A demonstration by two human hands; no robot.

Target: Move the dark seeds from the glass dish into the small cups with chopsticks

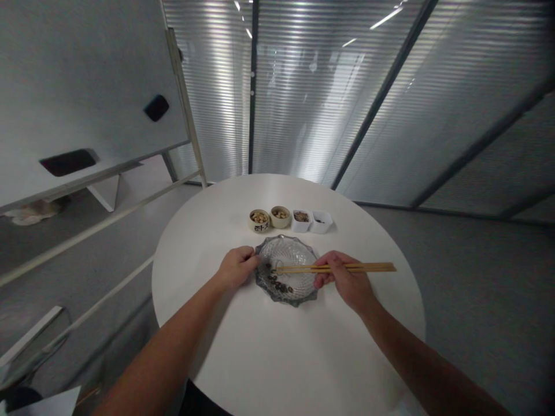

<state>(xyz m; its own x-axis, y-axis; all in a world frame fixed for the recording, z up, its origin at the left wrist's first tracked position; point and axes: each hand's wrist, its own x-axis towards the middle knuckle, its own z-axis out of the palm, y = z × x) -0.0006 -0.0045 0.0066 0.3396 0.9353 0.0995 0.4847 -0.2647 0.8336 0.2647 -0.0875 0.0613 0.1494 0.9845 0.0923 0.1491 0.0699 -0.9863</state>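
The left hand (236, 267) grips the glass plate (303, 289) rim, the right hand (347, 280) holds chopsticks (347, 267) over the few beans (277, 283) left there, four small bowls (291, 219) partly filled.

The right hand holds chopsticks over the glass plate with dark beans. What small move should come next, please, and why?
Probably lower the chopsticks tips a little and close them on one of the dark beans. The tips hover over the glass plate, near its left side, while the beans lie just below them toward the near rim. The left hand rests at the plate's left edge, and the right hand grips the sticks.
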